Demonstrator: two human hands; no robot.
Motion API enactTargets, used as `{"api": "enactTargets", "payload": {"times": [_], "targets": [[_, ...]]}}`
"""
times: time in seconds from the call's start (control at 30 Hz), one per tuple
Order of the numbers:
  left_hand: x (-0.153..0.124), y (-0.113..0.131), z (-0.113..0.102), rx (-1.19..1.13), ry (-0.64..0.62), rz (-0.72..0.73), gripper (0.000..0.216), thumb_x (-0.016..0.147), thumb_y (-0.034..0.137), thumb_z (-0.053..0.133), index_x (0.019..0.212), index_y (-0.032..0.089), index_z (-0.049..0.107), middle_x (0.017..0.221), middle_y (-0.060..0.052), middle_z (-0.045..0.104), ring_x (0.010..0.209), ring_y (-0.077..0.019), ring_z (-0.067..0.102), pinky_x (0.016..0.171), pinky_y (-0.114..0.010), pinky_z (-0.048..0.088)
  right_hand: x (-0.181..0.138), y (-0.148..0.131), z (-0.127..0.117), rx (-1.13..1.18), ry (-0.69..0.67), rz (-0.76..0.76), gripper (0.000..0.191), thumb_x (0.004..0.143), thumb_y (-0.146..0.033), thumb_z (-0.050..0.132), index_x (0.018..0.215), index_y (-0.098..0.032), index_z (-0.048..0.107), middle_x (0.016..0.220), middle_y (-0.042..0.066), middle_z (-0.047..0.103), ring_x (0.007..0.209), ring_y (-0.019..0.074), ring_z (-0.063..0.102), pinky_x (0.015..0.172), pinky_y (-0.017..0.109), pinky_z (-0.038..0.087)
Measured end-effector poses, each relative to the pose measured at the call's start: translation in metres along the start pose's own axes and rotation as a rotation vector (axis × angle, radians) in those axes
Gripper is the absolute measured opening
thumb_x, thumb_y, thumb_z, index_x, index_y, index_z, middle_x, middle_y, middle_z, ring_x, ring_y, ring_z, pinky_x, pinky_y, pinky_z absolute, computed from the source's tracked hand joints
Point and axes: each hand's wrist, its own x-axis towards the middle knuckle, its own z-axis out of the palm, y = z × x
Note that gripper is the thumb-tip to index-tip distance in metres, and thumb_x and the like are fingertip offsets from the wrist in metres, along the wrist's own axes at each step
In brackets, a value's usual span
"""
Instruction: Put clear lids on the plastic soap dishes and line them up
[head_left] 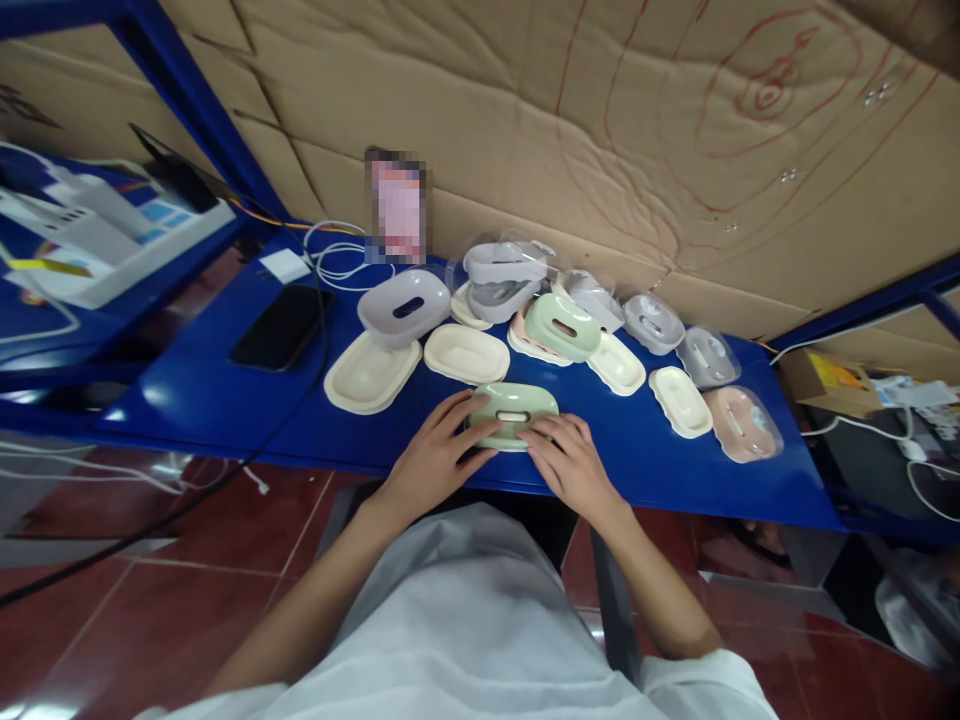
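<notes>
A pale green oval soap-box part (513,412) with a slot in its top lies near the front edge of the blue table (202,400). My left hand (435,455) grips its left end, fingers curled round the rim. Its right end is held by my right hand (571,462), fingers pressed on the top and front. Just behind lie cream oval trays (466,353) (370,373), a grey slotted lid (403,305) and another green lid (562,326).
More cream, grey and pink box parts (742,422) spread to the right along the table. A black phone (282,325), white charger (285,265) and cables lie at left. Cardboard (600,130) lines the wall behind. A white-and-blue machine (97,235) stands far left.
</notes>
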Motion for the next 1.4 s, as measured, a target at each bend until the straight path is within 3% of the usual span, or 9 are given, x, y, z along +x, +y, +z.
{"api": "enactTargets", "payload": {"times": [0.3,0.47,0.63,0.8,0.9,1.0,1.13,1.3,1.4], "targets": [[0.001,0.003,0.001,0.068,0.009,0.029,0.028,0.102,0.029,0.068,0.129,0.024,0.072,0.151,-0.010,0.061,0.148,-0.0320,0.049,0.123,-0.053,0.050,0.019,0.016,-0.020,0.007,0.000,0.014,0.033,0.110,-0.030,0.054,0.140,-0.026,0.067,0.138,0.010,0.073,0.132,0.0259,0.066,0.114,0.048,0.046],[0.001,0.005,0.000,0.085,-0.001,0.020,0.028,0.102,0.028,0.068,0.130,0.025,0.072,0.152,-0.009,0.061,0.149,-0.0329,0.049,0.122,-0.054,0.051,0.096,0.079,-0.041,0.023,0.104,0.162,0.047,0.112,-0.045,0.047,0.153,-0.024,0.056,0.157,0.014,0.060,0.148,0.0297,0.053,0.123,0.053,0.041],[0.002,0.006,-0.002,0.081,0.002,0.014,0.028,0.103,0.028,0.067,0.130,0.025,0.072,0.150,-0.009,0.062,0.149,-0.0326,0.051,0.122,-0.053,0.052,0.174,0.162,-0.030,0.140,0.004,0.233,0.088,0.100,-0.073,0.056,0.167,-0.020,0.038,0.176,0.019,0.031,0.165,0.0349,0.026,0.131,0.061,0.028],[0.003,0.007,-0.003,0.071,-0.010,0.006,0.028,0.103,0.027,0.067,0.130,0.026,0.072,0.150,-0.009,0.063,0.149,-0.0326,0.052,0.121,-0.054,0.053,0.200,0.192,-0.014,0.147,-0.061,0.260,0.076,0.100,-0.069,0.058,0.161,-0.022,0.051,0.166,0.016,0.050,0.156,0.0346,0.044,0.129,0.062,0.032],[0.003,0.007,-0.003,0.065,-0.013,0.002,0.028,0.102,0.027,0.068,0.130,0.026,0.072,0.150,-0.009,0.063,0.149,-0.0326,0.051,0.121,-0.053,0.052,0.199,0.186,-0.014,0.173,0.018,0.207,0.063,0.104,-0.062,0.055,0.152,-0.021,0.061,0.156,0.013,0.061,0.146,0.0299,0.057,0.126,0.052,0.042],[0.002,0.007,-0.003,0.064,-0.009,0.000,0.027,0.103,0.027,0.067,0.130,0.026,0.072,0.150,-0.009,0.063,0.149,-0.0329,0.051,0.121,-0.053,0.052,0.184,0.164,-0.023,0.119,0.143,0.221,0.057,0.105,-0.057,0.057,0.152,-0.025,0.062,0.158,0.010,0.060,0.150,0.0302,0.053,0.127,0.052,0.041],[0.001,0.007,-0.003,0.009,0.005,-0.013,0.035,0.104,0.029,0.066,0.139,0.026,0.066,0.151,-0.011,0.061,0.149,-0.0314,0.052,0.123,-0.052,0.050,0.125,0.107,-0.036,0.042,0.317,0.233,0.052,0.105,-0.051,0.063,0.152,-0.030,0.063,0.160,0.010,0.058,0.148,0.0310,0.055,0.126,0.053,0.043],[0.000,0.007,-0.005,-0.135,0.025,-0.175,0.068,0.102,0.034,0.070,0.162,0.033,0.039,0.164,-0.013,0.046,0.151,-0.0299,0.051,0.121,-0.047,0.053,0.025,0.033,-0.029,0.111,0.252,0.281,0.055,0.102,-0.037,0.071,0.155,-0.038,0.058,0.161,0.007,0.056,0.146,0.0297,0.058,0.122,0.051,0.050],[0.000,0.006,-0.003,-0.181,0.021,-0.203,0.078,0.101,0.036,0.072,0.166,0.035,0.029,0.165,-0.012,0.044,0.155,-0.0294,0.046,0.123,-0.047,0.050,-0.005,0.012,-0.015,0.171,0.195,0.259,0.056,0.101,-0.033,0.072,0.155,-0.038,0.058,0.162,0.008,0.056,0.145,0.0306,0.059,0.120,0.051,0.052]]}}
